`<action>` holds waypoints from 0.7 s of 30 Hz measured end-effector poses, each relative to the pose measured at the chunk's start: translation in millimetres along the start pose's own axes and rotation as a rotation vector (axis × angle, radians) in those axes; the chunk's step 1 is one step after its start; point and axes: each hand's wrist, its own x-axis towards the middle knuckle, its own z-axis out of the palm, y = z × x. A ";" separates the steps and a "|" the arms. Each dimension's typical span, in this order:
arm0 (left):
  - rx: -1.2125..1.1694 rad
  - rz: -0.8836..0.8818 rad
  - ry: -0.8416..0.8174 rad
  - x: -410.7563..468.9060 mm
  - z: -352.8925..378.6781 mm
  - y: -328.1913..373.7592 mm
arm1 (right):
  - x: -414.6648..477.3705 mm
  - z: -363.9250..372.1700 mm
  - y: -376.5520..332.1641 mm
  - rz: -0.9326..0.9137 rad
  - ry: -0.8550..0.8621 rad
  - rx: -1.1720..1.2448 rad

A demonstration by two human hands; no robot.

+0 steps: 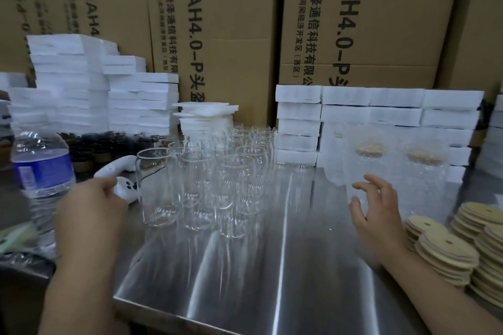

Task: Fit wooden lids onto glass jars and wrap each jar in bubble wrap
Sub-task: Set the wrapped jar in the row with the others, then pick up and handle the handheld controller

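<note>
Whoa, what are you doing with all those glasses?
A person is packing glass jars. Bare jars stand grouped on the steel table, lidless. Wooden lids wait in stacks at right. A few wrapped jars behind already have lids. The right hand hovers open, empty; the left hand is by a white gadget.

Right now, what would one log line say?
left hand by white controller, grip unclear | right hand open, empty | clear glass jars unlidded | round wooden lids stacked

- One wide-angle view, from the person's head, facing forward and down on the shiny steel desk (272, 266).
- It is near: the left hand (89, 207) and the right hand (378, 215) show at the lower corners.
- At the far side stand brown cardboard boxes (234, 35).
</note>
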 end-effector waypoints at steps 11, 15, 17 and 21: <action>0.416 -0.150 -0.422 83.8 83.1 -50.9 | -1.0 5.8 3.3 -0.023 -0.011 0.007; 0.404 -0.205 -0.327 78.9 87.6 -69.5 | -2.8 8.7 3.9 -0.043 -0.043 0.027; 0.355 -0.227 -0.245 75.6 90.9 -72.8 | -3.6 9.1 4.3 -0.053 -0.047 0.042; 0.179 -0.416 -0.175 72.9 96.6 -67.8 | -4.3 9.0 5.2 -0.078 -0.044 0.048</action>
